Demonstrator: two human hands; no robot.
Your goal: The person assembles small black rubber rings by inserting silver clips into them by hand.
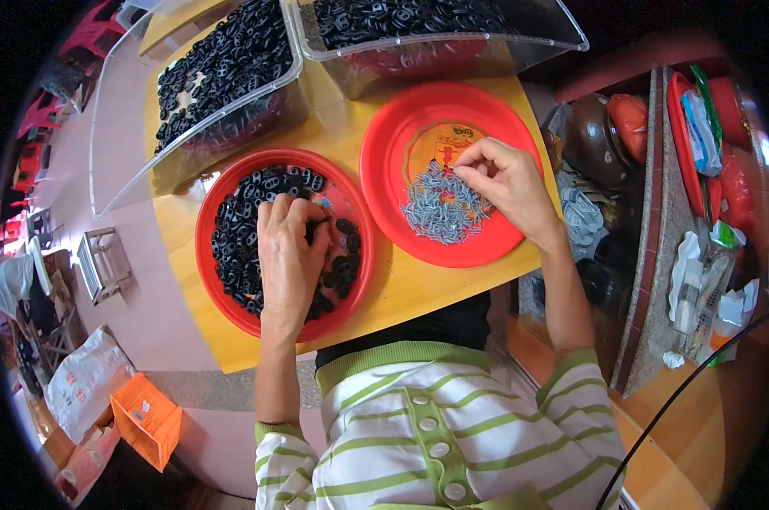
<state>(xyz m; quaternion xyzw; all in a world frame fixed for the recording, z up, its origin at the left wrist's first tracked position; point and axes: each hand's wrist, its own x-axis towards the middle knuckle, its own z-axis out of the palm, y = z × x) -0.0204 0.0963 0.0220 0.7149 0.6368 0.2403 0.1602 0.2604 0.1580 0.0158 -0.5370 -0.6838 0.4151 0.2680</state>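
My left hand [291, 242] reaches into a red round tray [204, 246] on the left. Its fingers are curled toward the thumb, with a dark piece partly visible between them. Around it lie many small black oval plastic pieces [236, 246], each with two holes. Over a second red round tray [380, 200] on the right, my right hand [508, 187] has thumb and forefinger pinched together. Whatever is in that pinch is too small to make out. Just below those fingertips is a loose heap of small silver screws [444, 208].
Both trays rest on a yellow tabletop [393, 285]. Behind them stand two clear plastic bins [291, 85] [563, 38] full of black pieces. To the right are a brown jar [593, 140] and a ledge with bags. An orange bag [147, 416] and a metal stool [104, 263] are at left.
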